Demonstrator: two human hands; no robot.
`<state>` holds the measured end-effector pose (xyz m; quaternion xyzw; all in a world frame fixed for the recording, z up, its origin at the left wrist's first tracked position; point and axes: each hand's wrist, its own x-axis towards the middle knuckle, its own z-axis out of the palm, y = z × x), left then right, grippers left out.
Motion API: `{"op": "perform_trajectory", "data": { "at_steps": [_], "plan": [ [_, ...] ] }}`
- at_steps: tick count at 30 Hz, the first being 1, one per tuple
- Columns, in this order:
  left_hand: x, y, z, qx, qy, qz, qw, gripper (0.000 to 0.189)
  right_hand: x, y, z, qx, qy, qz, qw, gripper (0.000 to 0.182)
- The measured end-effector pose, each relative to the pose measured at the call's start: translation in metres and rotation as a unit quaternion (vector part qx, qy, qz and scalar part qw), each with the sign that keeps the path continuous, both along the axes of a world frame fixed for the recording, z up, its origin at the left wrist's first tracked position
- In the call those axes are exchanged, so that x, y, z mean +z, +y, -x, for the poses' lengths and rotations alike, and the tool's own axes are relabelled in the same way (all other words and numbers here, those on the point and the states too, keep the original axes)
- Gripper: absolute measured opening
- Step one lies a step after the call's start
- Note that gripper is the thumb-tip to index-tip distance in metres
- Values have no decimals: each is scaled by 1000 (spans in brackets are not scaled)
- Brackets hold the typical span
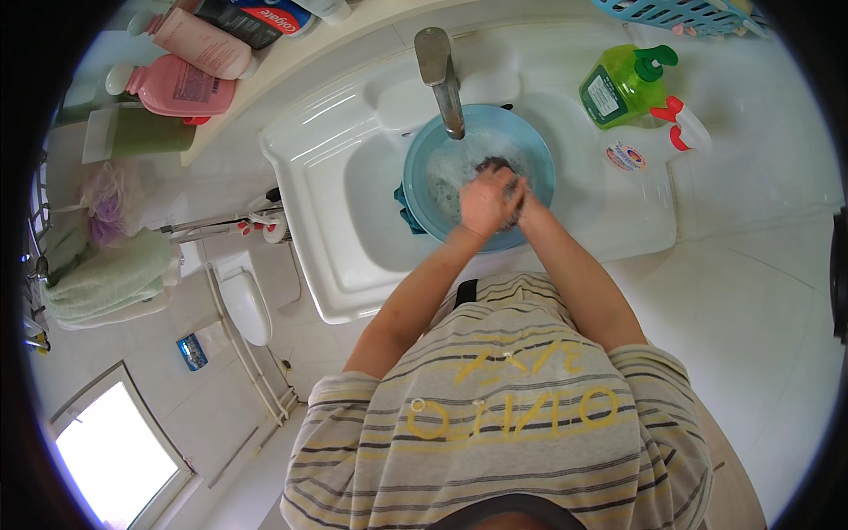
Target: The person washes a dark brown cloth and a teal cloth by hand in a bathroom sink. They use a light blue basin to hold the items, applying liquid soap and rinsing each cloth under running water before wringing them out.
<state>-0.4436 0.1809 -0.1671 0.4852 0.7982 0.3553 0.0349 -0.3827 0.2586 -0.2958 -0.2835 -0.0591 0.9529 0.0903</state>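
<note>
My left hand (485, 203) and my right hand (525, 199) meet over a light-blue plastic basin (545, 169). Both grip a dark, wet piece of fabric (493, 163), bunched between the fingers; blur and the hands hide most of its shape. White suds (445, 171) float on the water in the basin. Just beyond my hands, the metal faucet (450, 109) reaches over the basin's far side. The basin stands in a white ceramic washbasin (371, 199). From under its left side sticks a teal cloth (409, 213).
To the right on the washbasin's ledge stand a green pump bottle (613, 89) and a spray bottle with a red-and-white trigger (652, 147). A blue plastic basket (689, 16) is behind them. Toiletry bottles (192, 86) line a shelf at upper left. A toilet (246, 305) is farther left.
</note>
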Motion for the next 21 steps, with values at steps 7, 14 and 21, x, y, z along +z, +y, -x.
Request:
{"op": "perform_trajectory", "data": {
  "at_steps": [7, 14, 21],
  "plan": [
    [-123, -45, 73, 37, 142, 230, 962, 25, 35, 7, -1, 168, -204, -175, 948, 38],
    [-92, -34, 28, -81, 64, 353, 930, 48, 58, 6, -7, 209, -376, -270, 862, 75],
    [-79, -29, 48, 99, -198, 275, 936, 26, 52, 9, -8, 190, -304, -163, 919, 83]
  ]
}}
